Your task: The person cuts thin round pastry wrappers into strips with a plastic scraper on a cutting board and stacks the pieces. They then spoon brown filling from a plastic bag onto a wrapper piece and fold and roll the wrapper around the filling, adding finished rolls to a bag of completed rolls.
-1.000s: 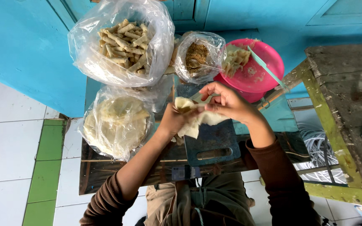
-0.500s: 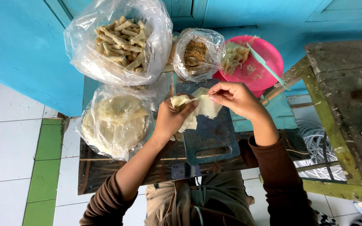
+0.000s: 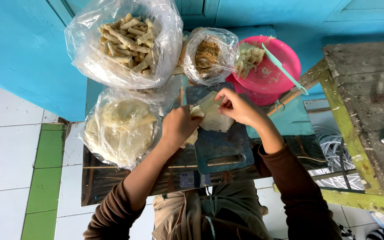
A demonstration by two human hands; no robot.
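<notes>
Head view: thin pale wrapper (image 3: pixel 213 116) lies flat on the blue cutting board (image 3: pixel 221 146), betw. my hands, long axis running up-right; my left hand (image 3: pixel 179 126) is curled, pinching its left edge; my right hand (image 3: pixel 238 106) pinches the top corner w/ fingertips, equally near.

Large clear bag (image 3: pixel 123 42): sitting in the upper left of the frame, bulging with pale rolled sticks.
Small clear bag (image 3: pixel 209 55): standing at upper centre, holding brown crumbly filling.
Flat clear bag (image 3: pixel 121 129): lying at centre left, enclosing stacked round pale wrappers.
Labels, signs, screens: none showing.
</notes>
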